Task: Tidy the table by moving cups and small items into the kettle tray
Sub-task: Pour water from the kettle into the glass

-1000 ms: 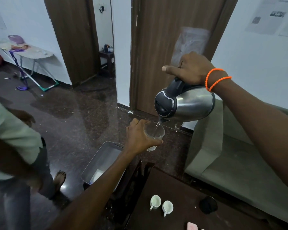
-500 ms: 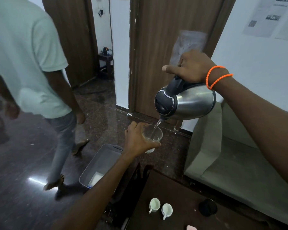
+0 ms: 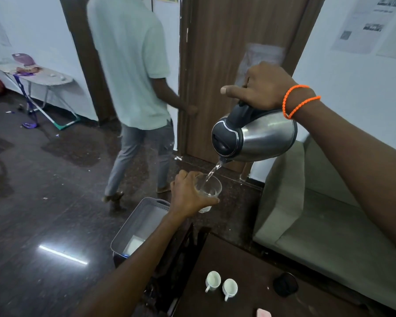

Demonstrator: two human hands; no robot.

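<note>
My right hand [image 3: 264, 86] grips the black handle of a steel kettle [image 3: 263, 139], tipped spout-down. A thin stream of water falls from it into a clear glass [image 3: 209, 187] that my left hand [image 3: 188, 194] holds just below the spout. A grey tray [image 3: 140, 221] with a white item inside stands below my left forearm. Two white cups [image 3: 213, 280] [image 3: 230, 288] stand side by side on the dark table [image 3: 245, 266] at the bottom. Beside them on the table lies a round black kettle base [image 3: 285, 283].
A person in a pale shirt [image 3: 133, 65] walks away toward the brown door [image 3: 226, 53]. A grey-green sofa [image 3: 325, 225] stands at the right. An ironing board [image 3: 37, 75] stands at the far left wall. A pink item [image 3: 263, 312] peeks in at the table's bottom edge.
The person in the pale shirt has walked from the left foreground across the floor to the door. My hands have held their pouring pose, with water still running into the glass.
</note>
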